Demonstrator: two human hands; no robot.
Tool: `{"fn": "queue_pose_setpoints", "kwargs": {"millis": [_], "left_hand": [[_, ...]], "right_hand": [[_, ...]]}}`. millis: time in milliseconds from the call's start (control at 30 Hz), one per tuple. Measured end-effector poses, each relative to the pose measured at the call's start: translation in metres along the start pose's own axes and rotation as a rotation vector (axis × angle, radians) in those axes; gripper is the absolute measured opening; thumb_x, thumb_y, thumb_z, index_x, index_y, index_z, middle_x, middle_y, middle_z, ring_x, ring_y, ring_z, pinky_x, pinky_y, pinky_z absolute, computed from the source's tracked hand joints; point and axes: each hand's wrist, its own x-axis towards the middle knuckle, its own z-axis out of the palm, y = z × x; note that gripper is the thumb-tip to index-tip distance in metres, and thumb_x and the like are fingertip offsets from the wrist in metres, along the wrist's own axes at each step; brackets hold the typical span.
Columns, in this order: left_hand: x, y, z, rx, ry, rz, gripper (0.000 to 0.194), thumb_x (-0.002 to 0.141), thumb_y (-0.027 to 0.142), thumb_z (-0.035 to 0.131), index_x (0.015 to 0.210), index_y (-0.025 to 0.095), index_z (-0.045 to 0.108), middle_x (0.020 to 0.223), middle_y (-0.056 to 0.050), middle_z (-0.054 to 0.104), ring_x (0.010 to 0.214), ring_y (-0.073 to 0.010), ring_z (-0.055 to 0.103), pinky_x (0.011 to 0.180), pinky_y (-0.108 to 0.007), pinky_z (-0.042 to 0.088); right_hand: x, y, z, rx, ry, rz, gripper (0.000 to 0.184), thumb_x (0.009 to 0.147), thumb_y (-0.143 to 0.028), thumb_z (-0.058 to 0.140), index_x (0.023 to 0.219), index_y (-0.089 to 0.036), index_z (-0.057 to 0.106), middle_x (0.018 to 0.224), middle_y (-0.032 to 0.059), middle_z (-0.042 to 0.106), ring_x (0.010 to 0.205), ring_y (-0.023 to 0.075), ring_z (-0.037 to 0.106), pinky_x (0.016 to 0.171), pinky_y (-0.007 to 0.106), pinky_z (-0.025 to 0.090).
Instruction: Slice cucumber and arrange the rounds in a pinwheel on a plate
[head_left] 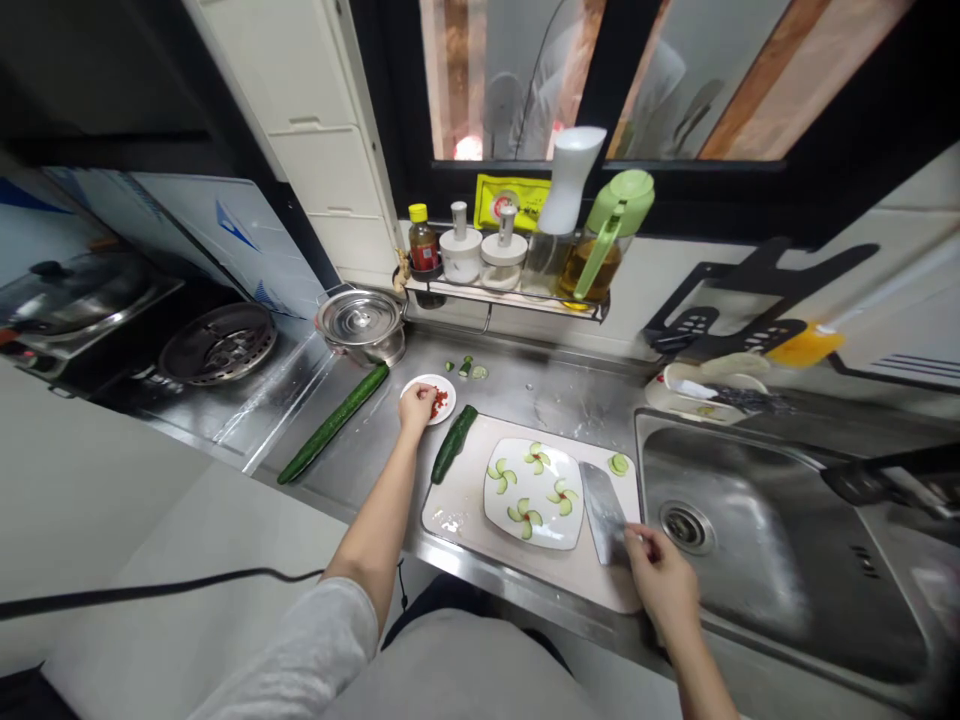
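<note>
My left hand [417,408] reaches over a small white plate [426,381] of red bits [441,402], its fingertips pinched together at the bits. What is between them, if anything, is hidden. My right hand [663,578] is closed, thumb against fingers, at the near end of a cleaver [604,512]; whether it grips the handle cannot be seen. The blade lies beside a square white plate [533,512], which carries several pinwheels of cucumber slices [525,518] with red centres. Under both is a pale cutting board [465,510], with a cut cucumber [454,444] and a few slices [618,464].
A long cucumber [334,423] lies left, below a lidded steel pot [362,325]. Cucumber scraps [466,367] are behind the board. Seasoning jars [502,262] and an oil jug [604,250] stand on a wall rack. At right is the steel sink [757,575]; a stove burner [217,343] is far left.
</note>
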Motion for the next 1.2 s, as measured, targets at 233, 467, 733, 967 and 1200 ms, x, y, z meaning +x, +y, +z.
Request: {"fn": "queue_pose_setpoints", "kwargs": {"millis": [233,467,733,967,1200], "left_hand": [[-0.083,0.018,0.001,-0.223,-0.233,0.277,0.028,0.078,0.039,0.059,0.091,0.016,0.069,0.078,-0.001,0.066,0.056,-0.0084,0.046,0.055,-0.02,0.038],[-0.137,0.023,-0.019,-0.123,-0.638,0.482,0.026,0.081,0.04,0.057,0.088,0.018,0.07,0.079,-0.002,0.064,0.058,-0.0099,0.044,0.058,-0.023,0.036],[-0.181,0.006,-0.016,-0.011,-0.842,0.506,0.023,0.082,0.038,0.054,0.085,0.02,0.069,0.077,-0.002,0.064,0.064,-0.0125,0.05,0.062,-0.024,0.039],[-0.192,0.004,-0.013,-0.003,-0.862,0.493,0.02,0.082,0.034,0.054,0.084,0.021,0.068,0.076,-0.001,0.065,0.063,-0.013,0.051,0.061,-0.025,0.039],[-0.189,0.001,-0.003,-0.036,-0.79,0.429,0.019,0.081,0.035,0.055,0.086,0.022,0.068,0.076,-0.001,0.066,0.063,-0.0127,0.052,0.062,-0.025,0.041]], "right_hand": [[0.006,-0.052,0.014,0.158,-0.048,-0.163,0.041,0.075,-0.053,0.047,0.082,-0.016,0.064,0.056,-0.001,0.051,0.054,0.0144,0.047,0.055,0.026,0.038],[-0.015,-0.091,0.042,0.23,-0.333,-0.406,0.022,0.083,-0.037,0.052,0.088,-0.02,0.064,0.072,0.0017,0.061,0.066,0.0152,0.053,0.063,0.027,0.041],[-0.062,-0.093,0.066,0.17,-0.483,-0.441,0.013,0.087,-0.029,0.052,0.084,-0.021,0.061,0.08,0.0019,0.063,0.071,0.0139,0.053,0.067,0.027,0.042],[-0.065,-0.088,0.064,0.148,-0.485,-0.411,0.009,0.084,-0.024,0.054,0.078,-0.02,0.06,0.077,0.0011,0.063,0.069,0.0132,0.052,0.065,0.026,0.041],[-0.05,-0.089,0.069,0.095,-0.538,-0.405,0.012,0.083,-0.023,0.053,0.073,-0.02,0.061,0.07,-0.0005,0.062,0.064,0.0125,0.052,0.06,0.023,0.037]]}}
